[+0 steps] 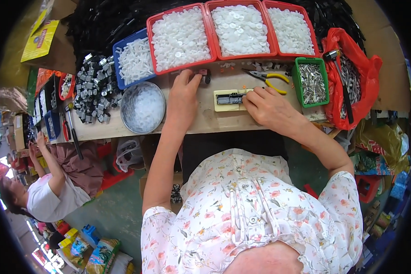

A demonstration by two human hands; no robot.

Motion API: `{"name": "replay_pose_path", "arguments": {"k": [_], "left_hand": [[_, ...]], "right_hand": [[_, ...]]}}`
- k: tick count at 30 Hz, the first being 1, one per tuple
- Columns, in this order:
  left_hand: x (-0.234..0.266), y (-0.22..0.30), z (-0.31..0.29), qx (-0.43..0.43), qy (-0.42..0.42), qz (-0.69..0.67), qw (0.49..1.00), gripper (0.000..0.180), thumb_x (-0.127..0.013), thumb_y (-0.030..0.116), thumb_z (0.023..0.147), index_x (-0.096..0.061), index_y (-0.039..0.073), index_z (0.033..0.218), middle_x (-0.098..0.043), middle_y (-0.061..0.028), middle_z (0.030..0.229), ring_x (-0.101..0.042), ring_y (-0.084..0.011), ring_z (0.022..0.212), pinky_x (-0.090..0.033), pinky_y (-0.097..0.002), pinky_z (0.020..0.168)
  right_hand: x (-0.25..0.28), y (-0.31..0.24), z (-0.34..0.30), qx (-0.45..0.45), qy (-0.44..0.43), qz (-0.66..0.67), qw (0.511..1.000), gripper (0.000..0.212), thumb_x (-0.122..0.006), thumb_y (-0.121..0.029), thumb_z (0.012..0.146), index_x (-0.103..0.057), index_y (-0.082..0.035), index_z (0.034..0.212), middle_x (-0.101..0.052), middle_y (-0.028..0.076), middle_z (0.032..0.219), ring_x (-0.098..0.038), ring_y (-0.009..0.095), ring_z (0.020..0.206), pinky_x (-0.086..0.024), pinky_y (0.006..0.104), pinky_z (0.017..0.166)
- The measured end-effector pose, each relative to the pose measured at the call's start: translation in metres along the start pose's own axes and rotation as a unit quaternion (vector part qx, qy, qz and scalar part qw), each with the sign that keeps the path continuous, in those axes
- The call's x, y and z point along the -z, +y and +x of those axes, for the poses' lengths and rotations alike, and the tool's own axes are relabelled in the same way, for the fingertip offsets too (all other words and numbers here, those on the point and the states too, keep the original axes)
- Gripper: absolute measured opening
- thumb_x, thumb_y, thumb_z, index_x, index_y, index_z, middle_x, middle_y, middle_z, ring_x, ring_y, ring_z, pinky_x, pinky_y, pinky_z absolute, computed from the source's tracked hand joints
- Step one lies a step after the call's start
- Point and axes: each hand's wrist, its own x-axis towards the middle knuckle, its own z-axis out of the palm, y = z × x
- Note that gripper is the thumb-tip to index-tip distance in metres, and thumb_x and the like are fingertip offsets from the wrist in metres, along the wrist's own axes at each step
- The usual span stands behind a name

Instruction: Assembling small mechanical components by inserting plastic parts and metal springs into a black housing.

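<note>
Over the table, right of the metal bowl, my left hand [184, 100] has its thumb and fingers drawn together beside a small reddish and black part [205, 75]. What lies between those fingertips, if anything, is hidden. My right hand [270, 108] rests with bent, closed fingers at the right end of a cream block-shaped holder [222, 107]. In this holder lies a narrow black and grey part [229, 98], its right end covered by my fingers. Whatever they pinch there does not show.
Red trays [213, 43] of white plastic pieces line the back, beside a blue tray [120, 82]. A metal bowl [123, 118] and a dark parts heap [93, 89] lie left. Yellow-handled pliers [276, 77], a green bin [298, 91] and a hammer [345, 86] lie right. Another person [55, 187] sits left.
</note>
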Motion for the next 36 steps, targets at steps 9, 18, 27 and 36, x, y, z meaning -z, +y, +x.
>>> {"name": "replay_pose_path", "arguments": {"k": [9,18,27,36], "left_hand": [[0.003,-0.005,0.002,-0.001,-0.004,-0.018,1.0,0.038,-0.056,-0.012,0.075,-0.065,-0.004,0.111,-0.059,-0.0191,0.11,-0.059,-0.0361,0.105,-0.051,-0.0428,0.088],[0.003,-0.006,0.003,-0.016,0.007,-0.02,1.0,0.033,-0.063,-0.01,0.078,-0.068,-0.003,0.109,-0.061,-0.0201,0.109,-0.064,-0.0371,0.098,-0.053,-0.041,0.081],[0.001,-0.002,0.005,0.002,-0.001,-0.01,1.0,0.034,-0.063,-0.01,0.078,-0.068,-0.001,0.111,-0.061,-0.0203,0.111,-0.064,-0.0373,0.099,-0.053,-0.0411,0.082],[0.021,0.034,-0.006,0.108,0.068,-0.177,0.976,0.026,-0.065,0.002,0.089,-0.068,-0.003,0.114,-0.067,-0.0132,0.104,-0.067,-0.0232,0.083,-0.054,-0.0315,0.077]], "right_hand": [[0.0,-0.015,0.002,-0.011,-0.048,-0.087,0.995,0.029,-0.062,-0.01,0.077,-0.065,0.004,0.103,-0.056,0.008,0.093,-0.058,0.022,0.092,-0.048,0.0345,0.078],[-0.015,0.002,0.087,-0.08,0.123,0.146,0.978,0.021,-0.07,-0.01,0.083,-0.062,-0.002,0.101,-0.058,0.011,0.095,-0.059,0.029,0.096,-0.047,0.0408,0.078],[-0.047,0.005,0.097,-0.115,0.127,0.153,0.973,0.024,-0.074,-0.013,0.076,-0.059,-0.003,0.092,-0.059,0.011,0.093,-0.06,0.029,0.095,-0.047,0.0425,0.077],[-0.005,0.006,0.082,-0.129,0.186,0.254,0.94,0.024,-0.071,-0.005,0.075,-0.059,-0.001,0.096,-0.061,0.013,0.095,-0.062,0.035,0.091,-0.051,0.0415,0.075]]}}
